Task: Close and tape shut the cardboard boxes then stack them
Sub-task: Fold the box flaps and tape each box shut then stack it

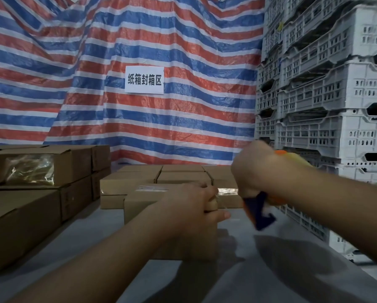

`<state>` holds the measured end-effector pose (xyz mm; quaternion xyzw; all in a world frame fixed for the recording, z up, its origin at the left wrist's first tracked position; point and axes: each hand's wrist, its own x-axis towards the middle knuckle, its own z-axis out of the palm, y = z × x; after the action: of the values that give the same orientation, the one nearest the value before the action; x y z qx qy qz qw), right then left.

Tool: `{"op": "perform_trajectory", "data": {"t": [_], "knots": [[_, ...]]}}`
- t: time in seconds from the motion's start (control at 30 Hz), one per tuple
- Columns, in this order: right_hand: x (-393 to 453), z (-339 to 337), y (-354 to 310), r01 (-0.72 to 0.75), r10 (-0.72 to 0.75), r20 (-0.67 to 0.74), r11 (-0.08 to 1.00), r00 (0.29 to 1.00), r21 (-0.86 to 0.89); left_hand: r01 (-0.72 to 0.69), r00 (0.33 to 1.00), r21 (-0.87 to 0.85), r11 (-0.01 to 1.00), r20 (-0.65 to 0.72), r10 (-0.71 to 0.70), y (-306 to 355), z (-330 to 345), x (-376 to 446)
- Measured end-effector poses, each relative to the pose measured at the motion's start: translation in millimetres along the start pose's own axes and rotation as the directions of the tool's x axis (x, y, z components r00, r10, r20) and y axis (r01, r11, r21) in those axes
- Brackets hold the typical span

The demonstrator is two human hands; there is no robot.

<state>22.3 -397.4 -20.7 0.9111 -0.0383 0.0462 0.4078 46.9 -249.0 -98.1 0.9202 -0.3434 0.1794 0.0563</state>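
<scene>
A long cardboard box (pixel 139 206) lies on the grey table in front of me, a strip of clear tape shining along its top. My left hand (pixel 192 206) rests on the box's right end, fingers curled over the edge and thumb against the side. Just to the right, my right hand (pixel 257 169) grips an orange and blue tape dispenser (pixel 261 213), blurred, with its blue blade end pointing down beside the box. A short stretch of clear tape (pixel 226 191) runs from the box toward the dispenser.
Stacked taped boxes (pixel 36 193) fill the left side of the table. Several closed boxes (pixel 161 173) lie in rows behind the one I hold. White plastic crates (pixel 327 106) tower at the right. A striped tarp with a paper sign (pixel 144 80) hangs behind.
</scene>
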Motion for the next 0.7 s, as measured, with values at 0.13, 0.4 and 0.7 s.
{"op": "perform_trajectory", "data": {"t": [0.13, 0.4, 0.7], "knots": [[-0.1, 42.5, -11.2, -0.02, 0.025, -0.057, 0.996, 0.998, 0.084, 0.008, 1.0, 0.027, 1.0, 0.002, -0.008, 0.7, -0.2, -0.6], [-18.6, 127.3, -28.5, -0.135, 0.24, -0.277, 0.927, 0.93, 0.351, -0.012, 1.0, 0.04, 0.999, 0.0, 0.013, 3.2, -3.3, -4.8], [-28.0, 121.6, -35.7, -0.15, 0.216, -0.155, 0.923, 0.964, 0.354, -0.016, 1.0, 0.077, 0.997, -0.025, 0.018, 1.1, -1.7, -2.6]]}}
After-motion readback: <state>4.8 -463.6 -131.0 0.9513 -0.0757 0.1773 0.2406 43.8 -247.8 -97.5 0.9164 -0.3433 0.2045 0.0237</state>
